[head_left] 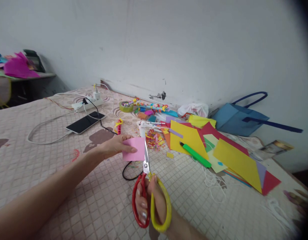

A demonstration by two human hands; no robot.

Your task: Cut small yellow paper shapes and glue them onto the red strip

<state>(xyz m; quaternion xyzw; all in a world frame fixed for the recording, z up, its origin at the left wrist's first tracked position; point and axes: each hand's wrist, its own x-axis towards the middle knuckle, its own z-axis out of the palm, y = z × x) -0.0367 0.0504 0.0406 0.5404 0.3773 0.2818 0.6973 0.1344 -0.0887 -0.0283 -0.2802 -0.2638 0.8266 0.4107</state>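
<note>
My left hand (118,145) pinches a small pink sheet of paper (137,153) by its left side, thumb on top. In my right hand (152,198) is a pair of scissors (145,165) with one red and one yellow handle. My fingers are inside the handle loops, and the blades point away from me. The blades lie along the right edge of the pink paper; whether they have cut into it I cannot tell. Just beyond the blade tips, small red, orange and yellow paper scraps (154,140) lie in a heap.
Coloured paper sheets (234,160), a green cutter-like tool (196,155) and white string (214,183) lie to the right. A blue bag (239,118) leans by the wall. Leftward are a phone (85,122), cables and a power strip (87,104). Green tape (126,106) stands behind.
</note>
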